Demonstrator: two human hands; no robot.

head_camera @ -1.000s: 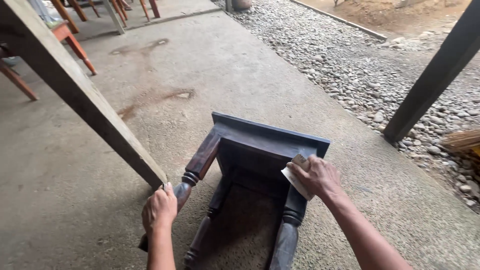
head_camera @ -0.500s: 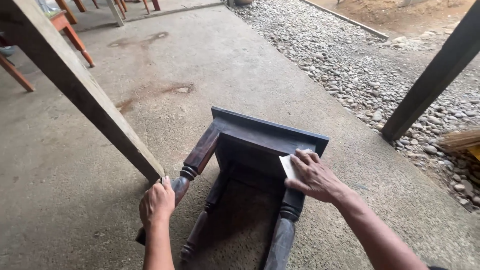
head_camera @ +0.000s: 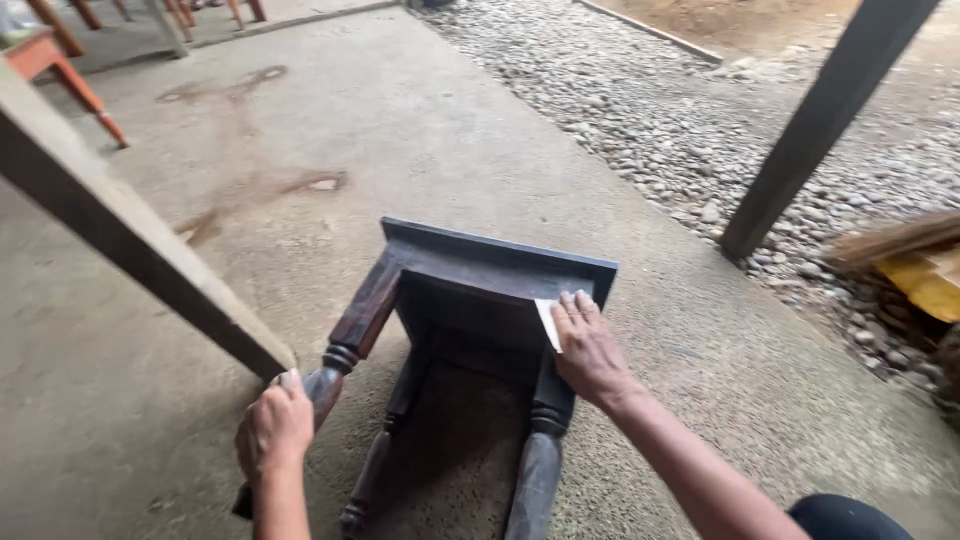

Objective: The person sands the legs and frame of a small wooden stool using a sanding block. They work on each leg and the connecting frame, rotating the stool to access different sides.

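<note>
Dark stool lies on its side mid-floor. Right hand, flat on pale sandpaper, has slid from leg top toward apron; left hand stays clamped on turned leg.

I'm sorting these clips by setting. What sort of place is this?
Probably an open-sided furniture workshop or shed: a dark wooden stool lies tipped on a bare concrete floor, reddish furniture legs stand further back, and gravel borders the slab.
</note>
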